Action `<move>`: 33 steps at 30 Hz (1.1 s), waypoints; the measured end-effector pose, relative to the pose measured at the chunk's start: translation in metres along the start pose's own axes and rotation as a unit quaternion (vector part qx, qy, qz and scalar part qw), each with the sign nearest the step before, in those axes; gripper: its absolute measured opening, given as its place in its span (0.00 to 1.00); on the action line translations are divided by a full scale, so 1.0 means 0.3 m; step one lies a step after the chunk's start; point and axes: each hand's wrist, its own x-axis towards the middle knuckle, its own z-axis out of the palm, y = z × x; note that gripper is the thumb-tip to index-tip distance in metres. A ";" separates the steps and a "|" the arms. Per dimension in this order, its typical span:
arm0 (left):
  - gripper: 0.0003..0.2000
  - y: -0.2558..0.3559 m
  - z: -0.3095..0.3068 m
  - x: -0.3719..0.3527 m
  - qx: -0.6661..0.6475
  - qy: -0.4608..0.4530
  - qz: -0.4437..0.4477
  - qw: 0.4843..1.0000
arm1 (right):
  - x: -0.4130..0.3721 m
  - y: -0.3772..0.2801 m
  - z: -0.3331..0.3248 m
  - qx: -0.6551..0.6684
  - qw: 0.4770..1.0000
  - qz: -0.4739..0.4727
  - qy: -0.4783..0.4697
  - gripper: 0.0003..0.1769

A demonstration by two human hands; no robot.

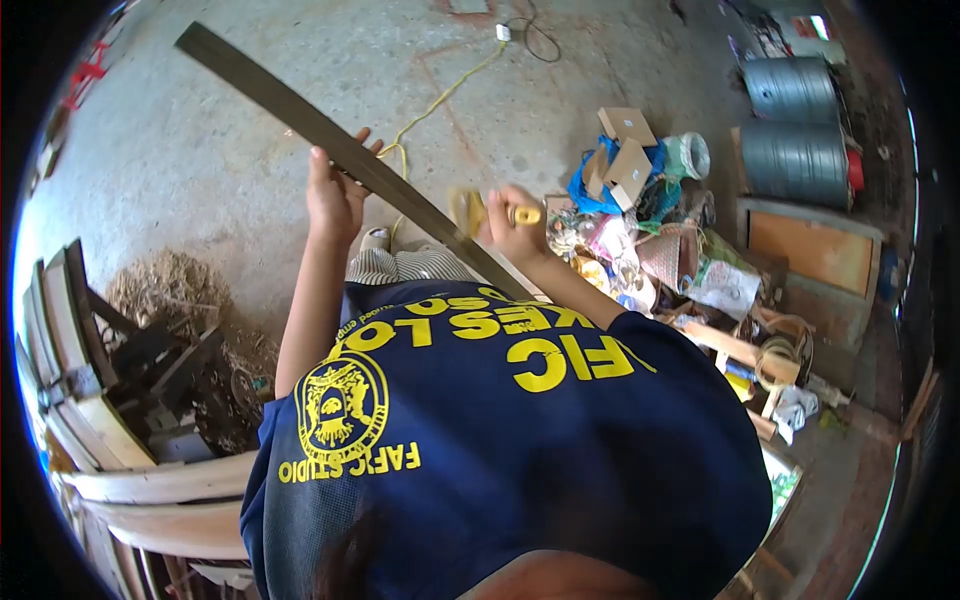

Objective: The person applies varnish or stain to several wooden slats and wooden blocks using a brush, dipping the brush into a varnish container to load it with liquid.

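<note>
A long, narrow, dark wooden strip runs diagonally from the upper left down to the front of my navy shirt. My left hand holds it from below near its middle, thumb on the near side and fingertips showing past the far side. Closed around the yellow handle of a brush, my right hand is over the strip's lower part. The brush's pale yellowish head is blurred and overlaps the strip's edge in this view. The strip's lower end lies close to my body.
A yellow cord crosses the concrete floor to a white socket box. Cardboard boxes, bags and clutter are piled on the right, near metal drums. On the left are wood shavings and stacked timber.
</note>
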 end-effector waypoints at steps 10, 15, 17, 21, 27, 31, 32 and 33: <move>0.30 0.019 0.049 -0.063 -0.051 -0.014 0.002 0.999 | 0.519 -0.585 0.228 0.370 0.910 -0.184 -0.020 0.11; 0.31 0.010 0.067 -0.042 -0.066 -0.057 -0.003 0.996 | 0.648 -0.728 0.240 0.349 0.905 -0.226 -0.089 0.09; 0.30 0.012 0.079 -0.021 -0.030 -0.007 -0.008 0.999 | 0.680 -0.749 0.192 0.110 0.958 -0.147 -0.223 0.13; 0.31 0.010 0.108 0.007 -0.051 -0.063 0.010 0.997 | 0.683 -0.692 0.165 -0.033 0.920 -0.235 -0.313 0.16; 0.31 -0.008 0.118 0.045 -0.047 -0.104 -0.002 0.993 | 0.800 -0.822 0.212 0.238 0.852 -0.438 -0.157 0.07; 0.35 -0.009 0.139 0.059 -0.038 -0.123 -0.017 0.992 | 0.806 -0.670 0.197 0.193 0.867 -0.414 -0.199 0.06; 0.35 -0.007 0.129 0.064 -0.041 -0.100 -0.024 0.994 | 0.764 -0.623 0.152 0.148 0.874 -0.395 -0.241 0.05; 0.35 -0.003 0.118 0.070 -0.044 -0.078 -0.030 0.996 | 0.688 -0.573 0.125 0.146 0.879 -0.389 -0.236 0.05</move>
